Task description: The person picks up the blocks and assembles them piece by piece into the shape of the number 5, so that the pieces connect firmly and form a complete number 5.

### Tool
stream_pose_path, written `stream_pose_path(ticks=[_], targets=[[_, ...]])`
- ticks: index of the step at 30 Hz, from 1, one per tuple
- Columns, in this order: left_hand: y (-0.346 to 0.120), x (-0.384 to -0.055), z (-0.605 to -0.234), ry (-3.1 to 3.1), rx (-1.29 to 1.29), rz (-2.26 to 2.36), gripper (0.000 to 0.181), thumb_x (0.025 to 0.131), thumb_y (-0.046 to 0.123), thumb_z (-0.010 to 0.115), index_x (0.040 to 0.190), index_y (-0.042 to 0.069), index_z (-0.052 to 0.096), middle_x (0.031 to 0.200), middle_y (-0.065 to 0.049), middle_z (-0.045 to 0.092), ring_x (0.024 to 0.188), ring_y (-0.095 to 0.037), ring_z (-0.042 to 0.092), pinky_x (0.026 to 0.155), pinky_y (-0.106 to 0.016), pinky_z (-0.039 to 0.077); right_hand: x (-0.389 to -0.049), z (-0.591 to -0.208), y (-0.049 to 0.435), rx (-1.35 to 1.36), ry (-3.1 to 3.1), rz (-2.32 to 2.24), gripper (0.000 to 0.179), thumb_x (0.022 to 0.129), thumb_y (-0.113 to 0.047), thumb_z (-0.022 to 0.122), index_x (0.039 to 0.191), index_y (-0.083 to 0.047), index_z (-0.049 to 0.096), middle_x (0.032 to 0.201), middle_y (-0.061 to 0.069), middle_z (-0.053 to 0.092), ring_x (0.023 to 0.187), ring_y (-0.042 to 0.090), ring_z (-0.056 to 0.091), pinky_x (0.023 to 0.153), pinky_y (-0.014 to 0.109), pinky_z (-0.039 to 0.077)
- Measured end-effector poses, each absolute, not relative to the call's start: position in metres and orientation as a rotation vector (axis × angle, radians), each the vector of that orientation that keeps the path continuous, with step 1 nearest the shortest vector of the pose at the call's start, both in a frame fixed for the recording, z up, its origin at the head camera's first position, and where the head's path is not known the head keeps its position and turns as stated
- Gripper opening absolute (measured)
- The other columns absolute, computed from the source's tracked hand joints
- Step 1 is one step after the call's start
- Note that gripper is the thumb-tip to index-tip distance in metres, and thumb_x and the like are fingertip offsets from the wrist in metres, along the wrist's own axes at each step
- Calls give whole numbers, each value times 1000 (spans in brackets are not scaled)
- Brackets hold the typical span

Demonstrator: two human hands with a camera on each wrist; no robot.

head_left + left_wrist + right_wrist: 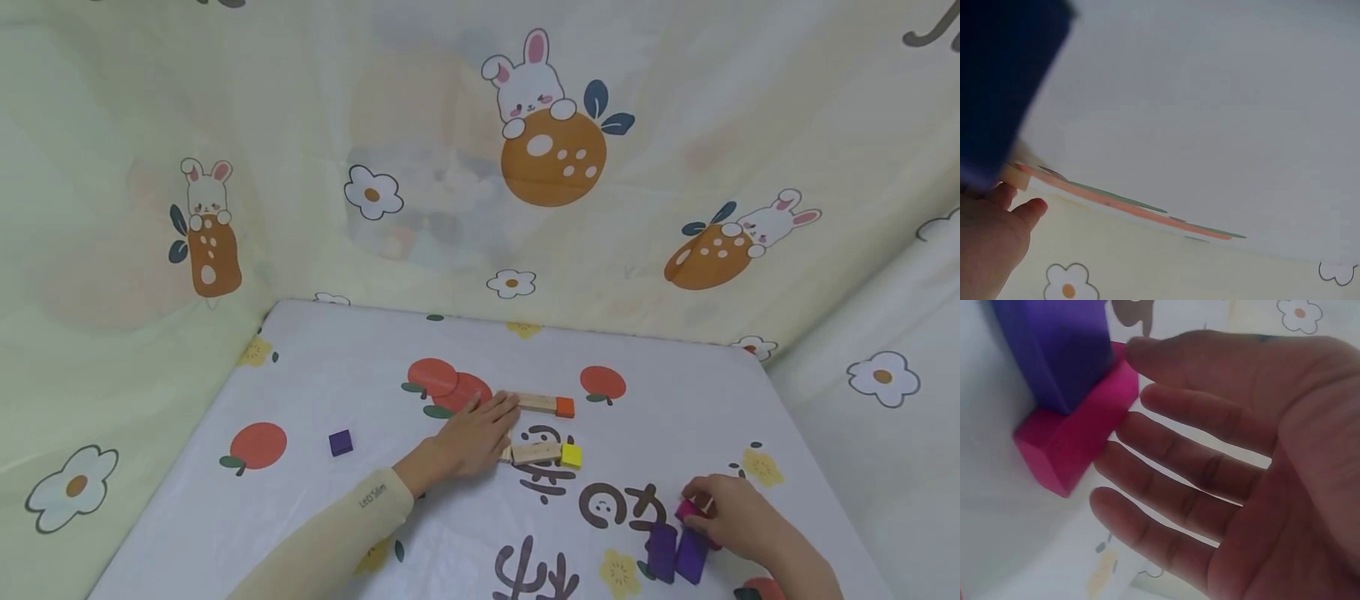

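Observation:
My left hand (480, 435) lies over the left ends of some wooden blocks, fingers stretched out. Beyond its fingertips runs a long wooden block (536, 403) with an orange cube (565, 407) at its end. Closer to me, another wooden block (536, 453) meets a yellow cube (572, 456). The left wrist view shows the fingers by a wooden edge (1016, 177). At the lower right, my right hand (738, 515) touches a pink block (1085, 434) with nearly straight fingers, thumb at one end. Two purple blocks (662, 552) stand against it.
A small dark purple cube (341, 442) sits alone on the left of the printed white cloth (315, 533). Bunny-print curtains (435, 108) rise behind and at both sides. A blurred dark blue shape (1007, 81) covers the left wrist view's upper left corner; I cannot tell what it is.

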State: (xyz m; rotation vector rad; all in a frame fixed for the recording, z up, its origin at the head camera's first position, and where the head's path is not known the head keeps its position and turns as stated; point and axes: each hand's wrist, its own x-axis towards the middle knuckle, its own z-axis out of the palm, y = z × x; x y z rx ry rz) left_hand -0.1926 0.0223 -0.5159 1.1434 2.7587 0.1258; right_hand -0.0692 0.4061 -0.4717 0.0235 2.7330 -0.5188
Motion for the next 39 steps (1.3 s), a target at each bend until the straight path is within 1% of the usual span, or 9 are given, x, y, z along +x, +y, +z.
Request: stream_pose_path(ticks=[5,11,15,19,23,27,31,36,39], targets=[[22,-193,-516,2761,1142,120,62,113,39,40,170,19,26,180,3,17,168,-19,14,137,-49,17,-70,-477,405,81,2706,-554,27,88,-9,83,112,-2,73,90,0,70,80,13,63,61,25,54],[23,-193,-516,2756,1139,129,62,113,39,40,170,19,26,180,3,17,168,-19,13,137,-50,17,-73,-480,404,56,2721,-549,27,89,-11,83,111,-1,72,88,0,70,78,13,62,60,25,53],[24,-194,-516,2755,1135,126,62,113,39,40,170,19,26,180,4,17,168,-18,13,137,-49,16,-79,-476,402,39,2761,-507,28,88,-13,83,111,0,73,87,0,70,78,13,62,63,25,53],[24,-194,-517,2755,1130,123,61,113,39,39,170,19,26,180,4,17,168,-18,13,137,-49,16,-87,-467,395,23,2810,-479,33,88,-17,85,113,3,73,89,1,72,79,14,62,66,28,56],[24,-194,-516,2756,1132,117,61,114,39,39,170,19,25,180,4,17,168,-18,12,138,-49,15,-92,-456,382,17,2848,-480,35,88,-18,86,113,2,73,89,2,73,80,14,65,67,29,60],[24,-193,-515,2752,1137,134,61,114,38,39,170,18,26,180,3,18,168,-19,13,137,-49,16,-92,-449,366,0,2871,-499,31,89,-20,85,111,0,75,88,1,74,78,13,66,65,28,60],[24,-193,-514,2750,1137,145,61,113,38,39,170,18,27,180,3,18,168,-19,14,137,-50,16,-92,-447,347,-9,2864,-507,31,89,-23,86,110,-3,75,87,0,73,78,12,64,67,28,60],[24,-193,-514,2753,1140,132,61,114,38,39,169,18,27,180,3,19,168,-19,15,137,-50,17,-93,-447,318,-26,2819,-487,32,86,-24,88,109,-4,77,86,0,71,78,12,61,74,32,61],[23,-193,-513,2750,1136,134,61,114,38,40,169,18,27,180,3,19,168,-19,14,137,-49,17,-92,-450,303,-52,2809,-499,30,85,-22,89,107,-4,78,84,0,70,77,13,60,73,31,61]])
